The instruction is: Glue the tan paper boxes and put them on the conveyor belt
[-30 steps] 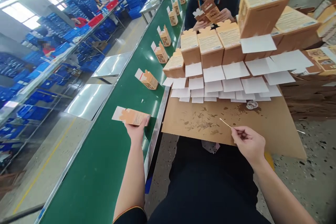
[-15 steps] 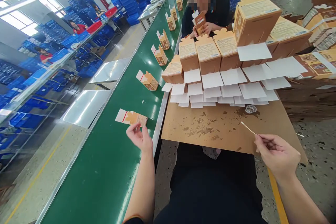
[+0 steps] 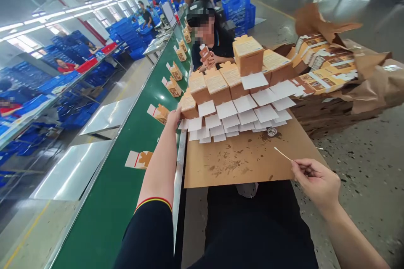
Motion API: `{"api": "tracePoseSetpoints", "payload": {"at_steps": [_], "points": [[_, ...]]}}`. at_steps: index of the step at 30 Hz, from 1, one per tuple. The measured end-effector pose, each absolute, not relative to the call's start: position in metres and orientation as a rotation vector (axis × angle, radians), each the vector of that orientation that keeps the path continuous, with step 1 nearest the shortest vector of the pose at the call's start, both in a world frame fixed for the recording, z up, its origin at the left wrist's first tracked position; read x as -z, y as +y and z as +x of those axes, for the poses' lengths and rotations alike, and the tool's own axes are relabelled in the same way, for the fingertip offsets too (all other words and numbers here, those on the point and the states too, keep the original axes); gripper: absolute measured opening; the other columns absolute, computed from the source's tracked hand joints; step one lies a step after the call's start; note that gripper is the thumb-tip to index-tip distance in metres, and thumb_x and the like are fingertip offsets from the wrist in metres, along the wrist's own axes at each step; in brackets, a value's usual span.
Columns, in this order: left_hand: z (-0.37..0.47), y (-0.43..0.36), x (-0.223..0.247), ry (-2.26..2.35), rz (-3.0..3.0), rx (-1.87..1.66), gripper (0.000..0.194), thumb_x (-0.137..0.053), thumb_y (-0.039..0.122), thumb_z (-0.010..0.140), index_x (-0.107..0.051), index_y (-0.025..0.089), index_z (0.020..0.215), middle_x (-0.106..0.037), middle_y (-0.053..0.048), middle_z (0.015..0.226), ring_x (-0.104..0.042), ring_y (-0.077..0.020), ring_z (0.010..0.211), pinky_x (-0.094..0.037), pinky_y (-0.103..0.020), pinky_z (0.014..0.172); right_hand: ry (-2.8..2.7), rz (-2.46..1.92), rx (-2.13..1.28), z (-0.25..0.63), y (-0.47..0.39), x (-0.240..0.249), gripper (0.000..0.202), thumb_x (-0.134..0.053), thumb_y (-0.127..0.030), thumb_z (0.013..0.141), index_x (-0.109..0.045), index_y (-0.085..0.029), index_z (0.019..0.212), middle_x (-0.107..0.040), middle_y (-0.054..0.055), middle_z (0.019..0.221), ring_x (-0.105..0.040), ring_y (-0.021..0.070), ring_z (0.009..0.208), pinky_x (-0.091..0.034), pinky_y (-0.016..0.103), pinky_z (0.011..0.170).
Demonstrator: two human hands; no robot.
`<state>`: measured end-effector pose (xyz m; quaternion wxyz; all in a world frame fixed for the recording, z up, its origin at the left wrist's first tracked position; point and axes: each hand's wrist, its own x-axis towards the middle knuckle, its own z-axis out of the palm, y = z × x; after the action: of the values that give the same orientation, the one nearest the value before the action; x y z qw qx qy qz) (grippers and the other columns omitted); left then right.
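My left hand (image 3: 174, 117) reaches to the left end of the stacked brown boxes, its fingers against the leftmost box (image 3: 188, 105); how firmly they close on it is hidden. Between the thumb and fingers of my right hand (image 3: 315, 183) is a thin cotton swab (image 3: 282, 153), pointing up and left over the brown board (image 3: 252, 164). White flaps (image 3: 227, 109) stick out from the stack toward me. A small clear round dish (image 3: 272, 132) sits on the board in front of the stack. On the green belt, an open box (image 3: 144, 159) lies partly behind my left forearm.
More open boxes (image 3: 174, 87) stand along the green conveyor (image 3: 104, 201). A person (image 3: 217, 38) across the stack holds a small box. Bundled flat cartons (image 3: 328, 67) lie in torn brown paper at the right. Blue crates (image 3: 238, 10) stand behind.
My left hand has moved from above the belt up and forward to the leftmost stacked box. My right hand still holds the swab. The view has shifted, showing more of the right side.
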<state>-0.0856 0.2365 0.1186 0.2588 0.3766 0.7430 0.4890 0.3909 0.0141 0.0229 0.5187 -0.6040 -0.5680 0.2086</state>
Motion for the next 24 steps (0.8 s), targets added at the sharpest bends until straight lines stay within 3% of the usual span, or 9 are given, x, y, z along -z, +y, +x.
{"api": "tracePoseSetpoints", "payload": {"at_steps": [5, 8, 11, 14, 19, 24], "points": [[-0.106, 0.169, -0.117, 2.093, 0.899, -1.363, 0.035, -0.074, 0.053, 0.086, -0.062, 0.023, 0.099, -0.069, -0.004, 0.092, -0.068, -0.0241, 0.095, -0.058, -0.039, 0.087, -1.426, -1.582, -0.393, 0.404, 0.036, -0.029, 0.035, -0.071, -0.056, 0.097, -0.079, -0.025, 0.082, -0.078, 0.006, 0.073, -0.071, 0.021, 0.059, -0.061, 0.035, 0.061], [-0.114, 0.099, -0.099, 1.889, 0.757, -1.662, 0.048, -0.086, 0.053, 0.074, -0.064, 0.026, 0.107, -0.077, -0.005, 0.11, -0.074, -0.0236, 0.099, -0.06, -0.036, 0.084, -1.502, -1.636, -0.404, 0.409, 0.066, -0.034, 0.026, -0.071, -0.048, 0.093, -0.076, -0.025, 0.081, -0.076, 0.004, 0.07, -0.07, 0.0205, 0.06, -0.06, 0.034, 0.063], [-0.101, 0.028, -0.069, 1.621, 0.654, -1.642, 0.067, -0.098, 0.054, 0.064, -0.074, 0.029, 0.121, -0.08, -0.01, 0.134, -0.078, -0.0318, 0.113, -0.065, -0.04, 0.086, -1.655, -1.675, -0.425, 0.41, 0.098, -0.04, 0.015, -0.071, -0.035, 0.089, -0.071, -0.026, 0.077, -0.074, 0.003, 0.068, -0.068, 0.0203, 0.061, -0.057, 0.034, 0.065], [-0.072, -0.021, -0.04, 1.519, 0.643, -1.543, 0.084, -0.105, 0.055, 0.06, -0.077, 0.031, 0.136, -0.077, -0.014, 0.15, -0.075, -0.0413, 0.133, -0.068, -0.051, 0.1, -1.781, -1.693, -0.473, 0.408, 0.122, -0.044, 0.016, -0.07, -0.028, 0.086, -0.066, -0.026, 0.071, -0.072, 0.005, 0.067, -0.067, 0.021, 0.062, -0.052, 0.034, 0.064], [-0.028, -0.04, -0.017, 1.498, 0.707, -1.395, 0.091, -0.109, 0.055, 0.059, -0.076, 0.026, 0.138, -0.079, -0.019, 0.144, -0.072, -0.0471, 0.141, -0.061, -0.066, 0.118, -1.91, -1.729, -0.523, 0.408, 0.142, -0.045, 0.023, -0.07, -0.027, 0.088, -0.061, -0.026, 0.067, -0.071, 0.009, 0.066, -0.068, 0.0242, 0.063, -0.048, 0.035, 0.06], [-0.012, -0.016, -0.013, 1.53, 0.762, -1.343, 0.097, -0.11, 0.058, 0.058, -0.072, 0.024, 0.141, -0.079, -0.019, 0.141, -0.074, -0.0448, 0.139, -0.061, -0.062, 0.119, -1.822, -1.707, -0.457, 0.414, 0.122, -0.045, 0.022, -0.073, -0.035, 0.095, -0.066, -0.026, 0.075, -0.073, 0.009, 0.069, -0.069, 0.0243, 0.064, -0.056, 0.038, 0.065]]}}
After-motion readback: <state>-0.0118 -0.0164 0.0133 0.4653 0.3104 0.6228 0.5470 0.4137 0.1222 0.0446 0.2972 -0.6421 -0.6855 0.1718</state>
